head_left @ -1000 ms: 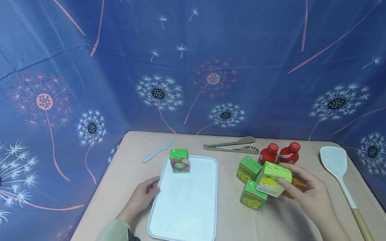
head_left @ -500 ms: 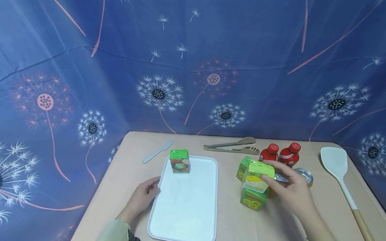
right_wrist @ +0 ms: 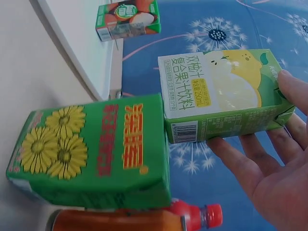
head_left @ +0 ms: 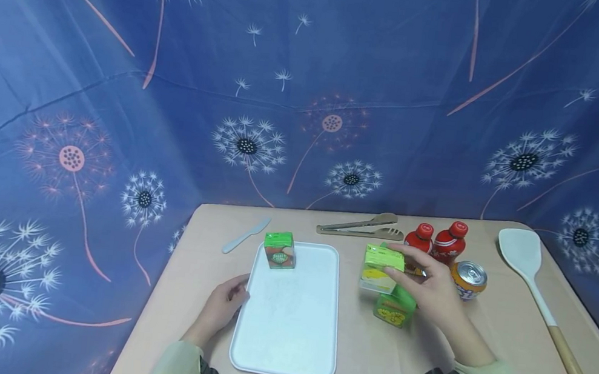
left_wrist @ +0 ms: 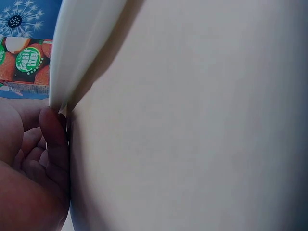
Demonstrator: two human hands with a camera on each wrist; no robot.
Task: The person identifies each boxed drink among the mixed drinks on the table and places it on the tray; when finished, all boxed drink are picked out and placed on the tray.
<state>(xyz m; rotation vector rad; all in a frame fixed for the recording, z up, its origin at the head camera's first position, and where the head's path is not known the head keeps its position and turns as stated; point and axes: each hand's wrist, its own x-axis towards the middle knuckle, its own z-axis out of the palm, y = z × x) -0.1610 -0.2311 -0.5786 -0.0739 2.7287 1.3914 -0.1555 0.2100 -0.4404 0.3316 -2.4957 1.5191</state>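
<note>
My right hand [head_left: 433, 289] pinches a green-and-yellow juice carton [head_left: 381, 270] between thumb and fingers. Pale fruit and a printed panel show on this juice carton [right_wrist: 221, 91] in the right wrist view. Just below it stands a green drink carton [head_left: 395, 308] with yellow flowers; another green carton behind is mostly hidden. My left hand [head_left: 220, 308] pinches the left rim of a white tray [head_left: 286, 326]; the left wrist view shows thumb and finger at the tray edge [left_wrist: 79, 48]. At the tray's far left corner stands a juice carton [head_left: 279, 251] with red fruit.
Two red-capped bottles [head_left: 448, 244] and an orange can [head_left: 468, 280] stand right of the cartons. A white turner [head_left: 522, 254] with a wooden handle lies along the right side. Tongs [head_left: 361, 225] lie at the back, a pale blue knife [head_left: 246, 235] at the back left.
My right hand has carried the juice carton leftward, past the flower-printed cartons, toward the tray. The orange can has come into full view. My left hand stays at the tray rim.
</note>
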